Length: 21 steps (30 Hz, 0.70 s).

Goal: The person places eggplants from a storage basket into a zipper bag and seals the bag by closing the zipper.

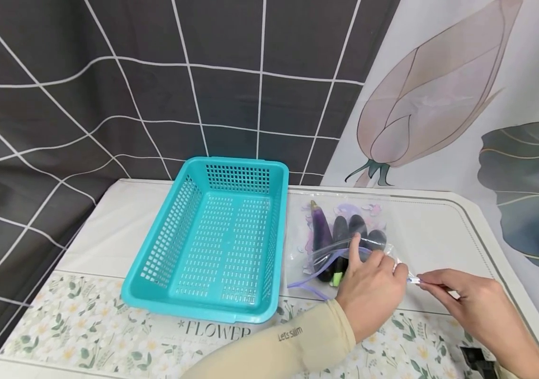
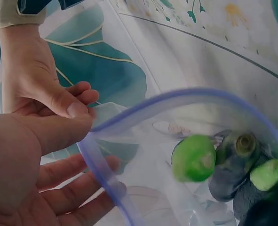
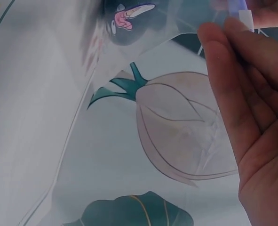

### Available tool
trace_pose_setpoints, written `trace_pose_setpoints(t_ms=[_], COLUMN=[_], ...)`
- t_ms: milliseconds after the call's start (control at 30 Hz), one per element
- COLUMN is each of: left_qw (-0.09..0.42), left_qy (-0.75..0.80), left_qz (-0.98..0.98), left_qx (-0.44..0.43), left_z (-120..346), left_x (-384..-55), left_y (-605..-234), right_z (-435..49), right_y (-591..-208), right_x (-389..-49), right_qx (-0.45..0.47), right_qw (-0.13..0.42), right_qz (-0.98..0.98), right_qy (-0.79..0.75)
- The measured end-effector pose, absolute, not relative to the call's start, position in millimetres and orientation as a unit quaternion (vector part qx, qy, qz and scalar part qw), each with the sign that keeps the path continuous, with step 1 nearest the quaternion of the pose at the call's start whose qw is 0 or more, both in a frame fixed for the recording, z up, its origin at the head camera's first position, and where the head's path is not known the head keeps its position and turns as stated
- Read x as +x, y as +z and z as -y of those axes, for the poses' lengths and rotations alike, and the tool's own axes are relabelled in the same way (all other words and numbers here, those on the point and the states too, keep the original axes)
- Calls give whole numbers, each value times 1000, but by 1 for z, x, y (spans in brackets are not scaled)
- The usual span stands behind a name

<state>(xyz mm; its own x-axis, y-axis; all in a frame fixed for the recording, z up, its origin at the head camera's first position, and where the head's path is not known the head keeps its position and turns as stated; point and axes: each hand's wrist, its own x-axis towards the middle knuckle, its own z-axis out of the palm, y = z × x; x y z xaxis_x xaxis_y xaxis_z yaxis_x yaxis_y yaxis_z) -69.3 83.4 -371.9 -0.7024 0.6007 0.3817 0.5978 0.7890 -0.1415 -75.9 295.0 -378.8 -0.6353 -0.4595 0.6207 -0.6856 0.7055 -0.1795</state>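
Observation:
A clear zip bag (image 1: 298, 260) with a purple edge lies on the table, holding several dark eggplants (image 1: 321, 226). In the left wrist view its mouth gapes, showing eggplants (image 2: 230, 165) with green ends inside. My left hand (image 1: 372, 295) grips the bag's edge near its right corner, thumb against the purple strip and index finger stretched over the bag. At that corner, the thumb and forefinger of my right hand (image 1: 478, 300) pinch the small white slider (image 1: 413, 280). The right wrist view shows this slider (image 3: 246, 20) at the fingertips.
Left of the bag stands a teal plastic basket (image 1: 276, 237) with perforated walls and nothing in it. The white table (image 1: 432, 226) has a floral cloth strip (image 1: 85, 321) along its front. Behind it hang a dark gridded curtain (image 1: 227, 100) and a flower-printed sheet (image 1: 468, 31).

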Motion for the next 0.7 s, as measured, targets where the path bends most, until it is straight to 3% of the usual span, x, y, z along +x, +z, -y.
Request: trace_pose_setpoints(t_ms=[267,700], left_qw=[183,209], left_qy=[4,20], left_qz=[923,918], left_qx=[-337,-337], left_z=[-91,-102], left_x=[-71,-74], left_y=[-369,-366], right_z=[-293,-293], right_y=[-375,-376], right_x=[-72,-72], right_qx=[313,321], right_qw=[251,254], right_qz=[891,886], right_qy=[215,216])
